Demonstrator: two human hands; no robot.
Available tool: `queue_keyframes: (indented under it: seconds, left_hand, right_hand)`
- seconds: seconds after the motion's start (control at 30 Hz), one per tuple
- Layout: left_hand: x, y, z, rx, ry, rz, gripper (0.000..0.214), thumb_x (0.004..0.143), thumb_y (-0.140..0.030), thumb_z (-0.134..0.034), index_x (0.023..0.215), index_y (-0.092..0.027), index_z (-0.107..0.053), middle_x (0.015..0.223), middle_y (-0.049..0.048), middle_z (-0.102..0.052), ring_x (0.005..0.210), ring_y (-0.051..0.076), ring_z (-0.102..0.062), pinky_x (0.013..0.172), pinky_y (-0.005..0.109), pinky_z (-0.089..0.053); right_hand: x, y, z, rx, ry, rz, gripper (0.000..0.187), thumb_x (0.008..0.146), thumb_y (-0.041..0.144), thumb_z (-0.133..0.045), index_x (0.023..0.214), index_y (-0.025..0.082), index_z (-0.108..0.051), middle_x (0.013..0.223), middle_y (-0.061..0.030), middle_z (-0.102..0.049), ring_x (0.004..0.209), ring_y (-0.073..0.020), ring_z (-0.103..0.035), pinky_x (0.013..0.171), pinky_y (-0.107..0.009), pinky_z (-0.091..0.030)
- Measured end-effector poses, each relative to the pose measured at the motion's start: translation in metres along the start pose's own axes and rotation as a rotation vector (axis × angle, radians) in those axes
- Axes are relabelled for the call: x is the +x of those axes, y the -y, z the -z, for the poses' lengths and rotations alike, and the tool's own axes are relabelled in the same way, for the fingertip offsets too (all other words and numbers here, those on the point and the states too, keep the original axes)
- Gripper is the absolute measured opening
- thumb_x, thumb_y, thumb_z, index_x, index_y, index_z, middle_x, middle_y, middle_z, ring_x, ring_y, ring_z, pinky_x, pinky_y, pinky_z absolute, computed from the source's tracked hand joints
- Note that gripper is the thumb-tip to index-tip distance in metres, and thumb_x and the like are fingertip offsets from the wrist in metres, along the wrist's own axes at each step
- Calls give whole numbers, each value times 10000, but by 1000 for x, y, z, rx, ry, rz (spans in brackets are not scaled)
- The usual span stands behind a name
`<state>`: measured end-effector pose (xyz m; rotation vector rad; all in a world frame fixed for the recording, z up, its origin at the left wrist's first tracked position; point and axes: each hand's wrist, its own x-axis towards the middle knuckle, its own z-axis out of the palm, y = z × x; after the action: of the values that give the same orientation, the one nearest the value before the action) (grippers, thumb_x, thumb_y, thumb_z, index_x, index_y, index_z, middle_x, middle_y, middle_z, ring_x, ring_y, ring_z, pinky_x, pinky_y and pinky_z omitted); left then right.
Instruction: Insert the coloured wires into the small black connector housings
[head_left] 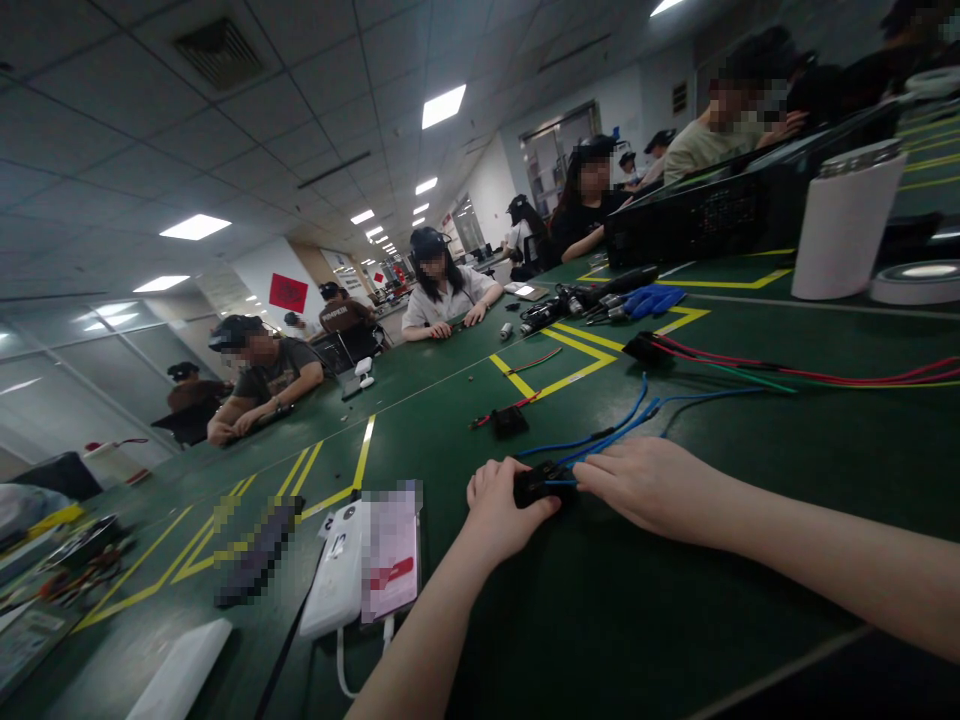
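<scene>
My left hand (496,508) is closed around a small black connector block (531,484), its thumb along the near side and its fingers behind. Blue wires (628,424) run from the block's right side, up and to the right. At that same side my right hand (637,485) pinches the blue wire close to the block; its fingertips are partly hidden. Just beyond my hands lies another black block (510,421) with a short red wire. A third black block (648,348) farther right carries long red and green wires (795,375).
A white power bank (337,570) and a phone (391,560) with cables lie left of my forearm. Blue-handled pliers (652,300) and tools lie farther back. A pale bottle (847,220) stands right, near a black case (697,210). Co-workers sit across the green table (435,430).
</scene>
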<state>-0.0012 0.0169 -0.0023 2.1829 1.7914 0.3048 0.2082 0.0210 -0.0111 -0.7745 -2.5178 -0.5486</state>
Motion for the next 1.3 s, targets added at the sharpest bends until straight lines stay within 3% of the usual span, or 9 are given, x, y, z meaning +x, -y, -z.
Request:
queue_keyframes:
  seconds: [0.17,0.4,0.7,1.0,1.3]
  left_hand:
    - [-1,0,0,-13,-4,-9,391,749,-526,-598,1040,-275,-528,1075,21,-509,1075,229,-448,943,345,-336]
    - [-2,-2,2,6,7,8,372,761,-509,-585,1044,-276,-520,1090,21,-508,1096,227,-437,962,346,-321]
    - [-1,0,1,-16,-3,-3,396,747,-523,-598,1049,-275,-530,1074,23,-511,1089,232,-442,958,351,-325]
    - [-2,1,1,-36,-14,-5,386,746,-519,-602,1038,-277,-534,1067,17,-508,1088,229,-436,961,358,-319]
    - [0,0,-1,-33,-16,-4,384,739,-508,-613,1029,-267,-541,1044,15,-510,1060,224,-449,943,347,-333]
  right_hand:
    - [1,0,1,-50,-53,-20,87,813,120,-482,812,181,-544,683,-15,-608,557,-151,-530,534,-290,-284]
    - [0,4,-4,16,117,-4,141,745,72,-540,835,178,-561,640,1,-623,495,-129,-517,482,-282,-235]
    - [1,1,0,-60,-84,-37,102,812,106,-468,779,181,-529,652,-13,-603,531,-153,-526,525,-290,-272]
    - [1,1,-5,13,114,-10,61,791,138,-550,825,187,-562,639,6,-625,500,-137,-530,490,-284,-245]
    - [0,-2,-2,-65,-99,-17,102,833,121,-463,791,181,-533,652,-9,-604,537,-150,-526,525,-286,-271]
